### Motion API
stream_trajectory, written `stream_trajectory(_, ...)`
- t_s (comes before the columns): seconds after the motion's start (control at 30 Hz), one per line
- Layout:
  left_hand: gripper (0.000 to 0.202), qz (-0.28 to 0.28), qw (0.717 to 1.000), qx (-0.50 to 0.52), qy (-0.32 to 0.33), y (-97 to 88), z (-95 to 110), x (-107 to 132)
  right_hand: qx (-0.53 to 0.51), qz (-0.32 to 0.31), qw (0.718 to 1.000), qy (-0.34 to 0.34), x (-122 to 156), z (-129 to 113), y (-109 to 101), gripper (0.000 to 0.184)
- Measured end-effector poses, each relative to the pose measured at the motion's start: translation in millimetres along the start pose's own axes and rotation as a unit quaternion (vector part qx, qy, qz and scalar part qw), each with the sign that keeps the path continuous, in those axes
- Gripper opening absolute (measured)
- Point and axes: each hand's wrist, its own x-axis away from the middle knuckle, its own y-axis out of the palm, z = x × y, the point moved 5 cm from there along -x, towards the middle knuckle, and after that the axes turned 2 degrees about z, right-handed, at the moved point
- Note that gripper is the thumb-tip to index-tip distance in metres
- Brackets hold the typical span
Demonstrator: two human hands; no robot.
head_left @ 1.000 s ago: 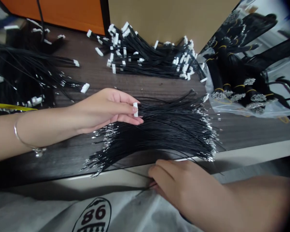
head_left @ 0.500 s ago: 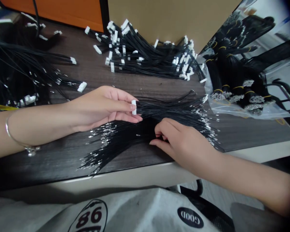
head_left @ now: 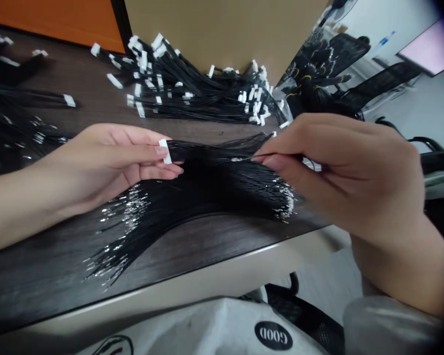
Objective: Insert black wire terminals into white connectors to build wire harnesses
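Observation:
My left hand (head_left: 133,155) pinches a white connector housing (head_left: 165,151) between thumb and fingers, with black wires running from it to the right. To the right of it, my right hand (head_left: 340,172) is closed on a single thin black wire (head_left: 263,156), held near its end. That wire's small metal terminal (head_left: 237,159) points left toward the connector, apart from it. Below both hands lies a loose bundle of black wires (head_left: 192,197) with silvery terminals at both ends.
Behind the hands, finished-looking wire harnesses with white connectors (head_left: 203,93) lie against a tan panel (head_left: 222,29). More black wires (head_left: 18,123) are at the left. Bagged wire bundles (head_left: 314,79) stand at the back right. The table's front edge (head_left: 162,291) runs below.
My right hand has risen from the loose bundle and moved right, now with a wire in its fingertips. My left hand still pinches the connector. The view has shifted to the right.

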Motion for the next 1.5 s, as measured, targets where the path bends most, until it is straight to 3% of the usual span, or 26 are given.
stream_trajectory(0.1,0.005,-0.021,1.0,0.02,0.012,2.5,5.0,7.7,-0.027,0.038,0.999,0.005,-1.5,-4.2,7.2,0.018)
stream_trajectory(0.17,0.007,-0.046,0.998,0.041,-0.018,6.7,1.3,14.1,-0.076,0.031,0.996,0.026,-0.8,-6.7,24.1,0.022)
stream_trajectory(0.27,0.012,-0.083,0.991,0.072,-0.076,14.6,-11.9,21.1,-0.146,0.001,0.989,0.025,3.4,-11.2,49.3,0.012)
stream_trajectory(0.4,0.013,-0.106,0.985,0.082,-0.105,19.3,-26.9,21.7,-0.185,-0.012,0.982,0.036,9.8,-8.1,64.9,0.008)
stream_trajectory(0.87,0.012,-0.087,0.988,0.025,-0.122,19.2,-29.8,20.3,-0.203,-0.032,0.975,0.088,7.6,-4.7,70.6,0.011)
stream_trajectory(1.23,0.012,-0.071,0.987,0.032,-0.14,18.8,-29.6,20.0,-0.182,-0.033,0.98,0.074,8.2,-11.3,81.2,0.01)
stream_trajectory(1.4,0.009,-0.094,0.986,0.011,-0.134,22.7,-27.6,20.3,-0.201,-0.022,0.978,0.051,9.3,-18.2,88.2,0.008)
stream_trajectory(1.5,0.007,-0.106,0.987,0.005,-0.119,22.8,-28.0,18.8,-0.195,-0.058,0.978,0.034,4.3,-16.1,82.5,0.01)
